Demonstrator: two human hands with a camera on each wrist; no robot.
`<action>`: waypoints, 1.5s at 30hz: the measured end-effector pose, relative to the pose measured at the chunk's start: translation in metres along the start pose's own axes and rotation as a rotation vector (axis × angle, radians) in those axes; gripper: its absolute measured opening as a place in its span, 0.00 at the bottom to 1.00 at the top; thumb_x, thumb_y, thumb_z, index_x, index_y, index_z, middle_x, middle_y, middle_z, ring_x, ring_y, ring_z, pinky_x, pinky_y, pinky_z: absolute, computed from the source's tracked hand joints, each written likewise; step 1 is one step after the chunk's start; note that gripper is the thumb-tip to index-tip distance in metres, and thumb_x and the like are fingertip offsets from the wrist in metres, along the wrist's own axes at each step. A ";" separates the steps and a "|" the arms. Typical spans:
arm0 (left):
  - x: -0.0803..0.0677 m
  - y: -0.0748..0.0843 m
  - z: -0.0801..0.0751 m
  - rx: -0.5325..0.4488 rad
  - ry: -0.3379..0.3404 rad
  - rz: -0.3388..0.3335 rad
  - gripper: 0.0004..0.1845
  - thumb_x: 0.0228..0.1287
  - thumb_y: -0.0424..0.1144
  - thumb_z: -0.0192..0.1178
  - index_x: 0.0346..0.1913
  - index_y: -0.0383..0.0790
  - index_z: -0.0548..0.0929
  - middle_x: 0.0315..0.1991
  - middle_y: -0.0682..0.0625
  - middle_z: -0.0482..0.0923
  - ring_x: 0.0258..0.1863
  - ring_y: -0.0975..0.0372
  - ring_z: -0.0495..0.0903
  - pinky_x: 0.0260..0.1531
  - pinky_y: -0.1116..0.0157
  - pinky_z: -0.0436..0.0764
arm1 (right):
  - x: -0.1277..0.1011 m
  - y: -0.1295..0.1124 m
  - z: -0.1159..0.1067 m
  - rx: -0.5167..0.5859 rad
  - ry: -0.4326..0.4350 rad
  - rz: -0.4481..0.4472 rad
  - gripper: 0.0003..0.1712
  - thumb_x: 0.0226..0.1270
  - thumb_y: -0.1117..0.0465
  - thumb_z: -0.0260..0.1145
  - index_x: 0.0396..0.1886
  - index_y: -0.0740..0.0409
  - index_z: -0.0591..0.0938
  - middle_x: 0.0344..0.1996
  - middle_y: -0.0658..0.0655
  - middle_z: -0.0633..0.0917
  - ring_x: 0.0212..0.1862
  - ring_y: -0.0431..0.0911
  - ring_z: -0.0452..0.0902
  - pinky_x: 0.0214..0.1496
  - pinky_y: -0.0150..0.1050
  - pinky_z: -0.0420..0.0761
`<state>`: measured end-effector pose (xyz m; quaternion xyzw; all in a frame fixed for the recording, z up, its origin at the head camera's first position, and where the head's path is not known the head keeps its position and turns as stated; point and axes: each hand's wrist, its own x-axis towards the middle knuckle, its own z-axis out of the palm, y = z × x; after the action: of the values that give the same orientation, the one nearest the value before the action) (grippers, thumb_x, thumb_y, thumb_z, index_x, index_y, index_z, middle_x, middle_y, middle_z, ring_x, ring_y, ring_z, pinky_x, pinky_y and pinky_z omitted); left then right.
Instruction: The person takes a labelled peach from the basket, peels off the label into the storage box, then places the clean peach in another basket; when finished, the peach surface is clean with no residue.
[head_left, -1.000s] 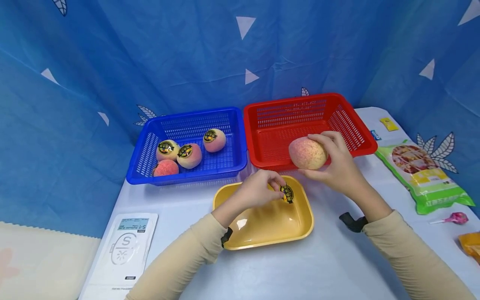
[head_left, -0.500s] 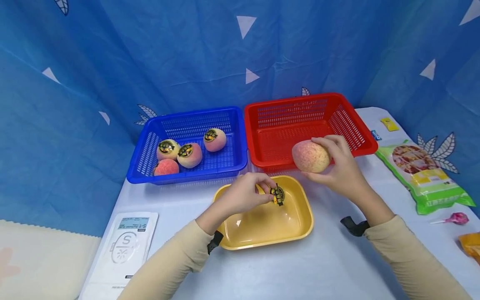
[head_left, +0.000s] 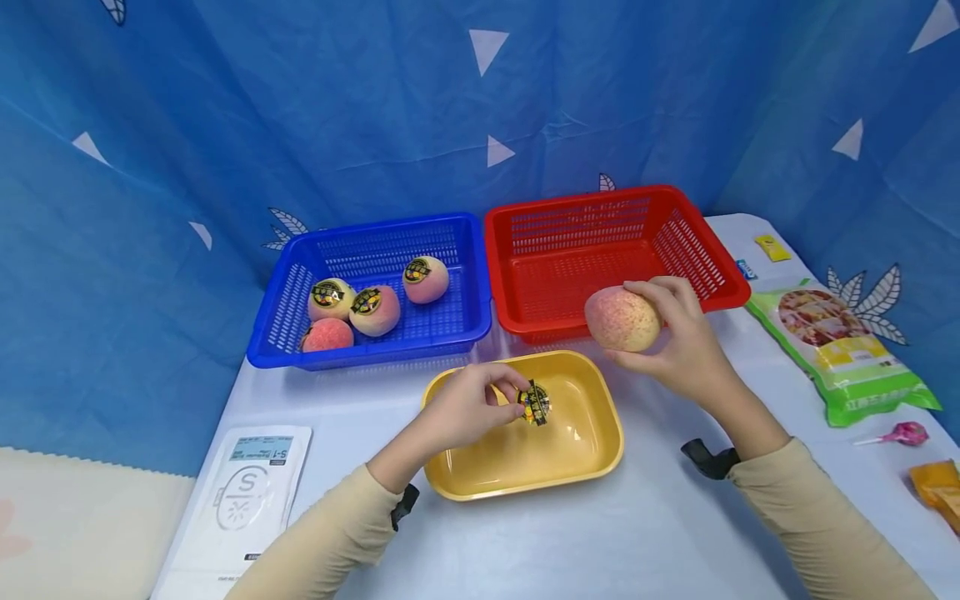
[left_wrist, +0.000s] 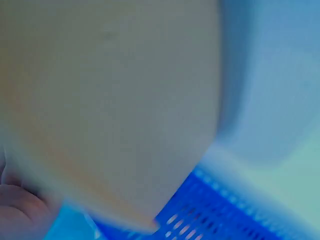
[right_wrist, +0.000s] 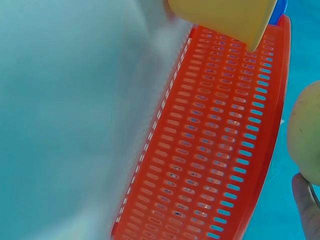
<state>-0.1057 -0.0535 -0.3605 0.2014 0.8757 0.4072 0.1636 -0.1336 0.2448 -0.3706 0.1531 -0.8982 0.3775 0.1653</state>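
Observation:
My left hand [head_left: 474,410] pinches a black-and-gold sticker [head_left: 535,403] between thumb and fingers, above the yellow tray [head_left: 525,479]. In my right hand [head_left: 678,337] is a pink and cream peach [head_left: 622,319], gripped from its right side in front of the red basket [head_left: 510,321]. The side of the peach facing me shows no sticker. In the right wrist view only part of the peach [right_wrist: 306,132] and a fingertip appear at the right edge. The tray's wall [left_wrist: 115,100] fills most of the left wrist view.
A blue basket [head_left: 258,354] at the back left holds several peaches [head_left: 375,311], most with stickers showing. A white packet [head_left: 243,492] lies at the left. Toward the right edge are a green food bag [head_left: 843,350], a lollipop [head_left: 907,433], an orange packet [head_left: 937,487] and a yellow packet [head_left: 772,248].
My left hand has drawn the sticker leftward and a little down over the tray, farther from the peach. The right hand has shifted slightly down with the peach still in its grip.

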 end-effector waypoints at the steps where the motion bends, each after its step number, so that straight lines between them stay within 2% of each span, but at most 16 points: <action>1: 0.002 -0.003 0.003 -0.017 -0.001 0.010 0.10 0.60 0.37 0.69 0.45 0.47 0.87 0.33 0.56 0.82 0.27 0.64 0.74 0.26 0.71 0.74 | 0.000 0.000 0.000 0.004 0.000 0.000 0.48 0.41 0.64 0.84 0.66 0.52 0.73 0.60 0.61 0.68 0.63 0.53 0.65 0.51 0.66 0.81; 7: 0.017 -0.013 0.021 -0.081 -0.025 0.046 0.11 0.61 0.35 0.69 0.46 0.47 0.86 0.34 0.54 0.83 0.29 0.63 0.77 0.30 0.71 0.77 | 0.000 0.002 0.002 0.005 0.007 0.002 0.48 0.41 0.65 0.84 0.66 0.53 0.73 0.60 0.62 0.68 0.63 0.54 0.65 0.51 0.66 0.81; 15: 0.031 -0.014 0.044 -0.034 -0.086 0.053 0.10 0.60 0.34 0.68 0.45 0.46 0.86 0.31 0.56 0.83 0.22 0.65 0.75 0.25 0.73 0.73 | 0.000 0.005 0.004 0.012 0.008 0.006 0.49 0.40 0.66 0.84 0.66 0.54 0.72 0.60 0.62 0.68 0.63 0.54 0.65 0.52 0.66 0.80; 21: 0.037 -0.010 0.051 0.084 -0.082 0.076 0.15 0.61 0.36 0.67 0.51 0.50 0.84 0.32 0.58 0.82 0.20 0.69 0.73 0.25 0.74 0.72 | 0.001 0.005 0.003 0.023 0.006 0.010 0.49 0.41 0.66 0.84 0.66 0.53 0.72 0.61 0.62 0.67 0.64 0.53 0.65 0.53 0.66 0.80; 25: 0.040 -0.012 0.054 0.116 -0.085 0.071 0.17 0.60 0.35 0.67 0.53 0.49 0.82 0.33 0.58 0.84 0.23 0.71 0.74 0.29 0.74 0.73 | 0.001 0.005 0.003 0.020 0.004 0.014 0.49 0.41 0.65 0.84 0.67 0.53 0.72 0.61 0.61 0.67 0.64 0.53 0.64 0.53 0.66 0.80; 28: 0.043 -0.016 0.058 0.167 -0.096 0.076 0.20 0.59 0.34 0.66 0.55 0.48 0.81 0.33 0.58 0.85 0.26 0.71 0.75 0.34 0.74 0.74 | 0.002 0.005 0.003 0.019 0.005 0.016 0.49 0.41 0.65 0.84 0.67 0.52 0.72 0.61 0.61 0.67 0.64 0.53 0.64 0.53 0.67 0.80; 32: 0.045 -0.021 0.063 0.297 -0.103 0.110 0.21 0.59 0.34 0.65 0.57 0.47 0.81 0.35 0.58 0.85 0.33 0.70 0.79 0.41 0.73 0.77 | 0.003 0.005 0.003 0.023 0.009 0.012 0.49 0.41 0.64 0.84 0.66 0.53 0.72 0.61 0.62 0.67 0.64 0.53 0.65 0.53 0.66 0.80; 36: 0.044 -0.020 0.066 0.391 -0.100 0.133 0.20 0.61 0.37 0.65 0.57 0.45 0.83 0.44 0.55 0.86 0.44 0.66 0.83 0.50 0.69 0.80 | 0.005 0.004 0.002 0.027 0.012 0.014 0.48 0.41 0.64 0.84 0.66 0.53 0.72 0.62 0.61 0.67 0.63 0.52 0.65 0.53 0.66 0.80; 39: 0.041 -0.018 0.065 0.414 -0.069 0.146 0.19 0.63 0.39 0.64 0.57 0.44 0.83 0.49 0.53 0.84 0.50 0.62 0.82 0.55 0.66 0.79 | 0.006 0.003 0.001 0.022 0.018 0.011 0.48 0.42 0.63 0.84 0.67 0.53 0.72 0.61 0.62 0.67 0.63 0.53 0.65 0.53 0.66 0.80; 41: 0.036 -0.013 0.061 0.423 -0.016 0.157 0.19 0.64 0.41 0.63 0.58 0.45 0.82 0.51 0.52 0.83 0.52 0.60 0.80 0.57 0.65 0.78 | 0.006 0.003 0.001 0.005 0.025 0.012 0.48 0.42 0.63 0.84 0.67 0.52 0.72 0.61 0.61 0.68 0.63 0.51 0.65 0.54 0.57 0.83; 43: 0.032 -0.009 0.053 0.423 0.071 0.182 0.19 0.64 0.42 0.62 0.58 0.46 0.82 0.51 0.52 0.81 0.53 0.59 0.78 0.58 0.62 0.77 | 0.007 0.004 0.000 0.001 0.031 0.013 0.48 0.42 0.62 0.84 0.67 0.53 0.73 0.61 0.61 0.68 0.64 0.50 0.65 0.54 0.55 0.82; 45: 0.028 -0.005 0.042 0.428 0.192 0.202 0.19 0.65 0.43 0.63 0.58 0.47 0.82 0.52 0.51 0.80 0.53 0.58 0.75 0.58 0.60 0.76 | 0.008 0.005 -0.001 0.000 0.037 0.024 0.48 0.42 0.62 0.84 0.66 0.53 0.73 0.61 0.60 0.68 0.64 0.49 0.65 0.54 0.54 0.81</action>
<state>-0.1124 -0.0156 -0.3938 0.2784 0.9289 0.2440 -0.0080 -0.1424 0.2475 -0.3693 0.1354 -0.8967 0.3823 0.1772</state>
